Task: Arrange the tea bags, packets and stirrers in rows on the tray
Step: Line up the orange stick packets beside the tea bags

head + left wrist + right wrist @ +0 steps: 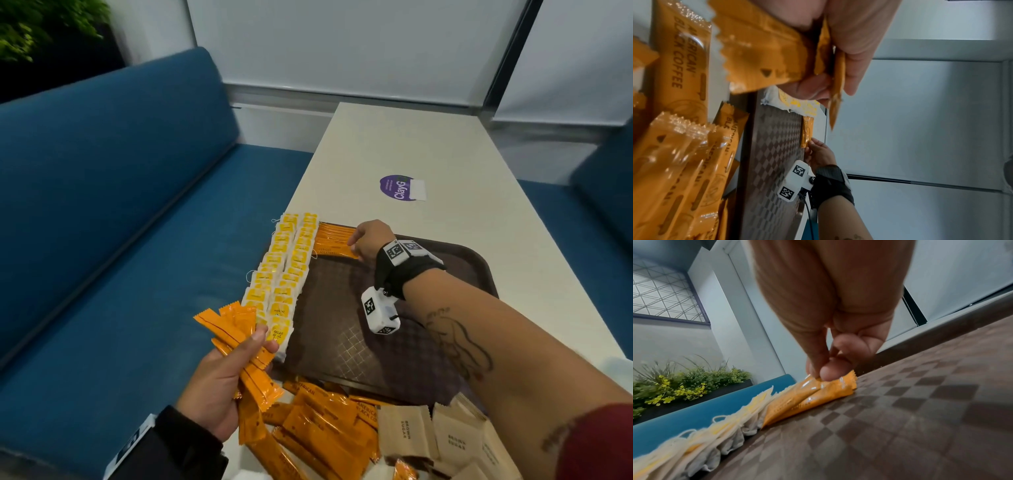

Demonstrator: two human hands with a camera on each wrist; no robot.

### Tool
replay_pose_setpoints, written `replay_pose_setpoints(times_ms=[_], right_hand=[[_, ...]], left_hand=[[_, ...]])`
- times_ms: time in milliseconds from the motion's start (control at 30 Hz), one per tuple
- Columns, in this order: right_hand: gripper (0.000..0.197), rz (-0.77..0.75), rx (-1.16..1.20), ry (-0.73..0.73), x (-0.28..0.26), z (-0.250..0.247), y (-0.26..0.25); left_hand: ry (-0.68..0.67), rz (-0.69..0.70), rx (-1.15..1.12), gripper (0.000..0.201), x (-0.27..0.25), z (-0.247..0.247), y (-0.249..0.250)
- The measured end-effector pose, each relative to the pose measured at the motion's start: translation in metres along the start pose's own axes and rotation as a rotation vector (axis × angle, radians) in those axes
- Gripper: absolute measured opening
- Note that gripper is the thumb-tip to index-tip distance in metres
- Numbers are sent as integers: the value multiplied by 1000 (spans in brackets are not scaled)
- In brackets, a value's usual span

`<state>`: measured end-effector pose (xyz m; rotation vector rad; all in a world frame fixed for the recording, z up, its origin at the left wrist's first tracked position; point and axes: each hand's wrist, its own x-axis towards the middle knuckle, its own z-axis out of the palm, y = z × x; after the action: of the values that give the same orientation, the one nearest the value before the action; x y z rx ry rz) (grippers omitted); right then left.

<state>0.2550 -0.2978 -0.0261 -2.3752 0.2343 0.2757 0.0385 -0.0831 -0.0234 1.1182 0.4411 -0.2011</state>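
Note:
A brown checkered tray (346,329) lies on the white table. Two rows of yellow tea bags (282,274) run along its left side. Several orange coffee sticks (334,240) lie stacked at the tray's far left corner. My right hand (368,240) is there, and its fingertips (826,373) pinch the end of the top orange stick (807,394). My left hand (219,383) is off the tray's near left corner and grips a bundle of orange coffee sticks (239,342), seen close in the left wrist view (760,53).
A loose pile of orange coffee sticks (322,425) and beige brown-sugar packets (445,435) lies on the table in front of the tray. A purple sticker (399,187) sits farther up the table. A blue bench (120,205) runs along the left.

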Motion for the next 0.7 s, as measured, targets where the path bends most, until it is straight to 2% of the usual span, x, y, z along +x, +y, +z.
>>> replay_pose_setpoints(times_ms=[167,300,367,467,633,700], right_hand=[[23,61,-55,6,6,3,2],[8,90,-118,9,9,6,-1],[22,79,-193,8,14,10,1],[31,70,-230,-1,11,11,-1],[26,73,-351,19,9,10,-4],[32,73,-388,37,10,10,-5]], left_hand=[[33,-2,10,16,0,1,1],[39,-13,23,15,0,3,-1],[41,-15,37,15,0,3,-2],[37,-9,56,15,1,4,-3],[42,-3,46,14,1,3,-2],[44,-4,40,14,2,2,-3]])
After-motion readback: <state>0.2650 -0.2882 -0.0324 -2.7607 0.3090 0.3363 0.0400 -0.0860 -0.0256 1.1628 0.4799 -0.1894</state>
